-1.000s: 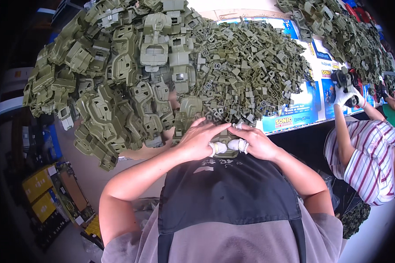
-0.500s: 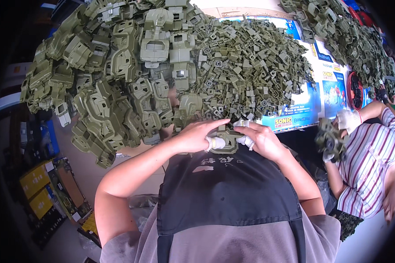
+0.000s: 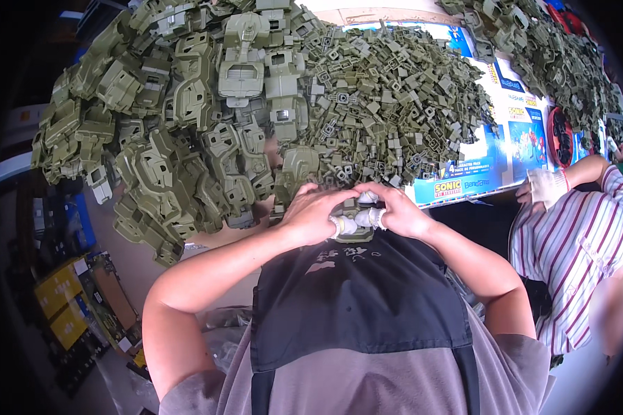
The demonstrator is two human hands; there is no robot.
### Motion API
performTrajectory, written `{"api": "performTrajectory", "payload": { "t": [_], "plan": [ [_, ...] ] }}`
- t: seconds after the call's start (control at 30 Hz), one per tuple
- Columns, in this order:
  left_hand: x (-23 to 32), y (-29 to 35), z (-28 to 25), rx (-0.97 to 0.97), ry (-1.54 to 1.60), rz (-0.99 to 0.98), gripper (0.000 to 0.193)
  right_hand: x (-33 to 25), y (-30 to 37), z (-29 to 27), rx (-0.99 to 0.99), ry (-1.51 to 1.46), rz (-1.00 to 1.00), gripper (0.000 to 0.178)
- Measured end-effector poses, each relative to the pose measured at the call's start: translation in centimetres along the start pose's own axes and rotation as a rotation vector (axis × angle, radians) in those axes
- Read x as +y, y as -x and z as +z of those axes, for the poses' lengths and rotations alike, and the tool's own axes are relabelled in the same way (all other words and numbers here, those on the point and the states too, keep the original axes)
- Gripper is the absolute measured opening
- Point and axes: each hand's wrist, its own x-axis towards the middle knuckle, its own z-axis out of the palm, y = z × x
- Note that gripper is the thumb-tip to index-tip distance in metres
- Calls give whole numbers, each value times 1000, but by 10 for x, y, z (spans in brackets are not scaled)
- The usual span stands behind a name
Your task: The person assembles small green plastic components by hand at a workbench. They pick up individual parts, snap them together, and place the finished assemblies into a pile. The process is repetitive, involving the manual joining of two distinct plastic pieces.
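Observation:
An olive-green plastic toy vehicle body (image 3: 356,236) rests against my dark apron at the near edge of the heap. My left hand (image 3: 316,213) curls round its left side, with a white-wrapped thumb pressed onto it. From the other side my right hand (image 3: 396,209) grips the same part, its white-covered thumb almost touching the left thumb. White covering also shows on a right fingertip. The two hands hide most of the part, and I cannot make out whether a smaller piece sits between the fingers.
Large olive vehicle bodies (image 3: 156,169) pile up on the left. Small olive parts (image 3: 394,97) heap ahead on a printed blue-and-white sheet (image 3: 526,135). A red-rimmed round dark thing (image 3: 559,138) lies right, near a co-worker's gloved hand (image 3: 547,188). Yellow boxes (image 3: 59,290) stand lower left.
My right hand has shifted left and the thumbs have come together over the part. The co-worker's dark olive assembly has gone from view, and their body has turned slightly.

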Motion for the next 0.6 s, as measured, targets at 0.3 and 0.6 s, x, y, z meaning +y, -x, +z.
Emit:
{"api": "performTrajectory", "payload": {
  "t": [0.3, 0.6],
  "plan": [
    [-29, 40, -47, 26, 579, -106, 104, 13, 19, -32, -12, -282, -45, 61],
    [-15, 45, -9, 346, 331, -37, 74, -76, -12, 14, 130, 650, -461, 59]
  ]
}}
